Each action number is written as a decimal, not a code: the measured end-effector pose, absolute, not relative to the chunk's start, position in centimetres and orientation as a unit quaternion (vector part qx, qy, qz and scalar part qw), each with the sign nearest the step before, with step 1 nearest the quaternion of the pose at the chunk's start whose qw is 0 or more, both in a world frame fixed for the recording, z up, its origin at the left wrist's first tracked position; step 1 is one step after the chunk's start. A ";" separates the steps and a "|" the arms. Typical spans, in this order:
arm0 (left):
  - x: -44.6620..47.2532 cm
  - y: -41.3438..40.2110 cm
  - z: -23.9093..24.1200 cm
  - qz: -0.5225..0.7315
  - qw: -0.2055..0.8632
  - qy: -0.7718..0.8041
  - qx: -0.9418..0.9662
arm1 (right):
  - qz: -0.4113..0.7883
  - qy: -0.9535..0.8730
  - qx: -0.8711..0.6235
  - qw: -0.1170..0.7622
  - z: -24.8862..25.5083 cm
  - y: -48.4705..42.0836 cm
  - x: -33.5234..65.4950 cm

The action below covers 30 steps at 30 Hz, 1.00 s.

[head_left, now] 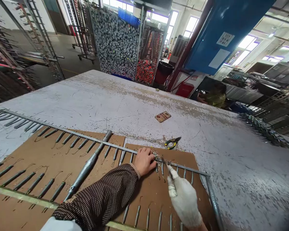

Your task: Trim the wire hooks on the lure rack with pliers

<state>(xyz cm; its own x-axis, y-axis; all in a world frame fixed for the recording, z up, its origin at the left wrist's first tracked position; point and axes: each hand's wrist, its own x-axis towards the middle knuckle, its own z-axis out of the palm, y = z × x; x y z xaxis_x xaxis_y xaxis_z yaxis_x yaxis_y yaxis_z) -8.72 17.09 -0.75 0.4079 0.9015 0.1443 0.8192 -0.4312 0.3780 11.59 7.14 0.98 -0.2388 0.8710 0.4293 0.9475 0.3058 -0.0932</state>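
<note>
My bare left hand (145, 161) is closed around a thin grey metal bar (86, 138) that carries a row of small hanging metal rods. It grips the bar near its right part, over a sheet of brown cardboard (50, 154). My right hand (184, 199), in a white glove, is closed on a small thin tool (164, 161) whose tip touches the bar just right of my left hand. Metal chips lie around that spot.
A thick grey tube (86, 168) crosses the cardboard. Yellow-handled pliers (172, 142) and a small brown keypad (162, 116) lie on the scratched grey table (243, 173). Racks of metal parts stand behind. A person (215, 94) sits beyond the table's far edge.
</note>
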 end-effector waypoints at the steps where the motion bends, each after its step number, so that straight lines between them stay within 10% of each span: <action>1: -8.7 17.1 -0.7 0.165 0.125 0.519 0.830 | -0.097 -0.772 -0.587 0.225 1.2 7.1 11.6; 30: -8.6 17.1 -1.3 0.177 0.118 0.524 0.825 | -0.130 -0.769 -0.570 0.259 1.2 7.5 11.4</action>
